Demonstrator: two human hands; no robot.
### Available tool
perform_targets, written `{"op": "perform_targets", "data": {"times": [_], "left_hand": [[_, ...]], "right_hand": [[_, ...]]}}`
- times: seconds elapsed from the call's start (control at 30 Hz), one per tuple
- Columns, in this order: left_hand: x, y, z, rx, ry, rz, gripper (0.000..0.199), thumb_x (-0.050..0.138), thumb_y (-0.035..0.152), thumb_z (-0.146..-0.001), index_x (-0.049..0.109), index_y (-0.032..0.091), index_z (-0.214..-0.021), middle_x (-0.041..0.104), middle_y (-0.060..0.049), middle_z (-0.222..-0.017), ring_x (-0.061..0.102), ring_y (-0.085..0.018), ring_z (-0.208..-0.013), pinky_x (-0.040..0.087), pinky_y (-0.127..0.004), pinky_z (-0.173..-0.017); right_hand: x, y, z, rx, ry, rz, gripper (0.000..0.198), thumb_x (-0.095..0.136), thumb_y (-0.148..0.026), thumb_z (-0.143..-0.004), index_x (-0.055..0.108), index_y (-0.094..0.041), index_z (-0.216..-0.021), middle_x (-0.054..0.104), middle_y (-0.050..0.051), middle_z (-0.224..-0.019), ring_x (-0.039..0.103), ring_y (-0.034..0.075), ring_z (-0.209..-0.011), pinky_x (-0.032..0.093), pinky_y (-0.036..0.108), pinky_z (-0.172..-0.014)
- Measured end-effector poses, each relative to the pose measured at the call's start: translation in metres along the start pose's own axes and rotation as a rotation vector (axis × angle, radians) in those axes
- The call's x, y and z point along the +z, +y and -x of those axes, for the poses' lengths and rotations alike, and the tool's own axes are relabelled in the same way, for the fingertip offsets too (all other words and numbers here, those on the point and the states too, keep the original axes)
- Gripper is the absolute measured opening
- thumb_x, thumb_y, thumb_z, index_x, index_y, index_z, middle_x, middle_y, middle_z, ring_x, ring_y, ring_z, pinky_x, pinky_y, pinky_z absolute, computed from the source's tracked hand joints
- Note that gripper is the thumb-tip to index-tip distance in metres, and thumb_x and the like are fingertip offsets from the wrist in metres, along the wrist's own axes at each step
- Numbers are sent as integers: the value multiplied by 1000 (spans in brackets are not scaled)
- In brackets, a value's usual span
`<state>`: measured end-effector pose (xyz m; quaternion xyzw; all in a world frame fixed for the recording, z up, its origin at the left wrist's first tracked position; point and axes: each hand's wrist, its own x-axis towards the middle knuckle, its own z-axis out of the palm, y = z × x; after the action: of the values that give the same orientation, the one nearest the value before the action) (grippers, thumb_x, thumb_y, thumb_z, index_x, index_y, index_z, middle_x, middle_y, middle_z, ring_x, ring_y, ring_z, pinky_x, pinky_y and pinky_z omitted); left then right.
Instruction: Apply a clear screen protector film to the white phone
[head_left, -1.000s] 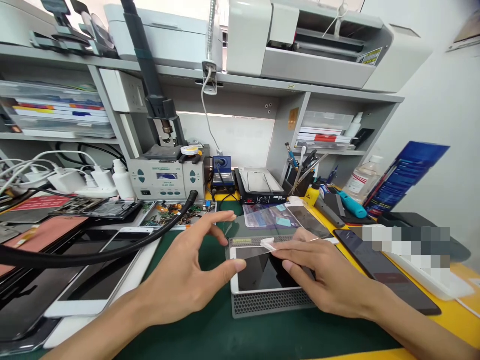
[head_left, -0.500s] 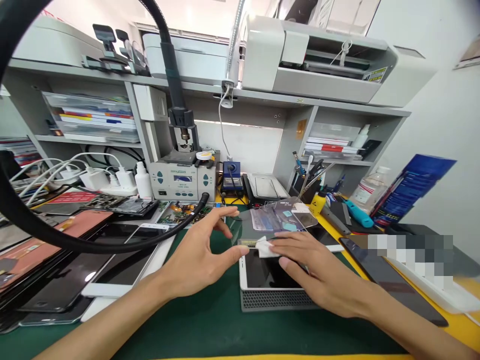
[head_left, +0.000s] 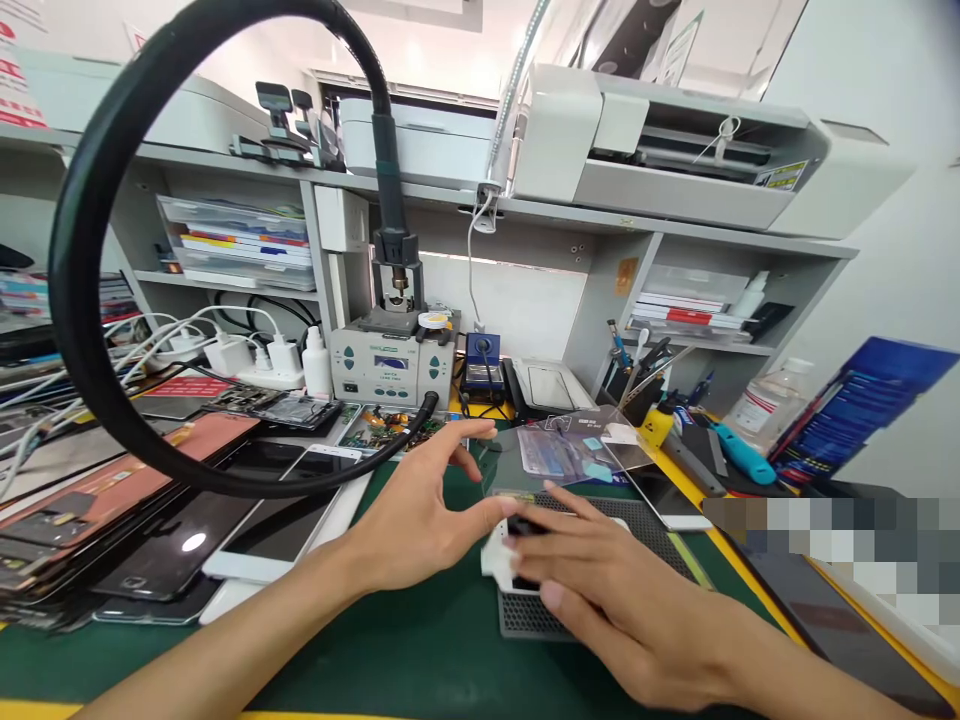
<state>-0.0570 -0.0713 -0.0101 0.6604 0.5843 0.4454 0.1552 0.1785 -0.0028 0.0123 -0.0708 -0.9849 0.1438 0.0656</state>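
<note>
A white-framed phone with a black screen [head_left: 525, 524] lies on a grey perforated pad [head_left: 517, 612]. My right hand [head_left: 607, 580] covers most of the phone and presses a white wipe [head_left: 495, 556] against its left end with the fingertips; the fingers are slightly blurred. Beside the phone's upper left corner is my left hand [head_left: 420, 515], thumb tip touching or very near that corner. Its fingers curve, apart from the thumb, with nothing between them.
Stacked phones and screens [head_left: 176, 540] lie on the left. A black hose [head_left: 71, 250] loops down from a hot-air station [head_left: 394, 365]. Behind the pad is a clear plastic packet [head_left: 555, 455]. A white phone [head_left: 667, 500] and tools [head_left: 739, 455] lie to the right.
My right hand has slid the wipe from the phone's upper edge down to its left end. My left hand keeps much the same pose. The view has shifted slightly.
</note>
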Motion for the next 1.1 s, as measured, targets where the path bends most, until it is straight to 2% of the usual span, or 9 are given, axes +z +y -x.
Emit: {"op": "perform_targets", "data": {"times": [0.1, 0.17, 0.23, 0.37, 0.47, 0.6, 0.7, 0.93, 1.1], "left_hand": [[0, 1, 0, -17, -2, -4, 60, 70, 45, -85, 46, 30, -137, 61, 0, -99, 60, -21, -89, 45, -37, -83], [0, 1, 0, -25, -4, -7, 60, 70, 46, -85, 46, 30, -137, 61, 0, -99, 59, -19, -84, 44, -35, -77], [0, 1, 0, -32, -10, -9, 60, 70, 47, -84, 45, 31, -137, 62, 1, -98, 57, -17, -77, 44, -33, -71], [0, 2, -1, -45, -30, -3, 61, 68, 50, -86, 44, 32, -139, 61, 0, -100, 56, -17, -76, 43, -32, -69], [0, 3, -1, -45, -29, 2, 62, 68, 50, -86, 44, 30, -139, 61, -1, -100, 57, -18, -78, 44, -33, -71], [0, 3, 0, -19, -12, 21, 60, 69, 47, -85, 46, 28, -137, 61, -2, -100, 60, -22, -92, 45, -37, -82], [1, 2, 0, -17, -13, 26, 59, 69, 45, -85, 45, 28, -137, 61, -1, -100, 61, -22, -91, 46, -37, -81], [0, 5, -1, -35, -23, 7, 60, 69, 47, -85, 46, 28, -137, 62, -1, -100, 56, -17, -75, 43, -32, -66], [0, 5, -1, -33, -27, 0, 62, 69, 49, -84, 46, 28, -137, 62, -1, -100, 50, -14, -67, 41, -30, -61]], "right_hand": [[-1, -4, 12, -97, 86, -143, 30, 47, -17, -100, 70, -24, -119, 74, 4, -120, 55, 21, -132, 33, 44, -120], [2, 4, 15, -66, 220, -166, 29, 46, -19, -101, 70, -25, -117, 74, 4, -119, 58, 22, -128, 40, 44, -116], [8, 20, 13, 10, 315, -72, 33, 42, -21, -103, 69, -24, -121, 72, 7, -123, 57, 25, -129, 39, 49, -115], [17, 47, 4, 231, 291, 211, 37, 42, -27, -103, 65, -18, -130, 66, 11, -134, 51, 31, -135, 32, 60, -116], [19, 46, 0, 280, 183, 237, 42, 39, -32, -105, 58, -18, -139, 58, 10, -143, 43, 31, -141, 30, 62, -117], [17, 25, -6, 233, 64, 180, 44, 37, -32, -105, 56, -17, -142, 52, 8, -149, 38, 29, -144, 25, 59, -121], [14, 12, -10, 191, 31, 133, 43, 37, -30, -105, 55, -17, -142, 51, 9, -149, 38, 28, -145, 23, 57, -122], [17, 12, -2, 72, 146, 112, 36, 45, -23, -101, 65, -22, -131, 69, 8, -129, 48, 26, -138, 21, 55, -123], [19, 16, 2, 37, 172, 164, 42, 50, -22, -97, 60, -26, -137, 59, 9, -141, 40, 31, -143, 26, 56, -120]]}}
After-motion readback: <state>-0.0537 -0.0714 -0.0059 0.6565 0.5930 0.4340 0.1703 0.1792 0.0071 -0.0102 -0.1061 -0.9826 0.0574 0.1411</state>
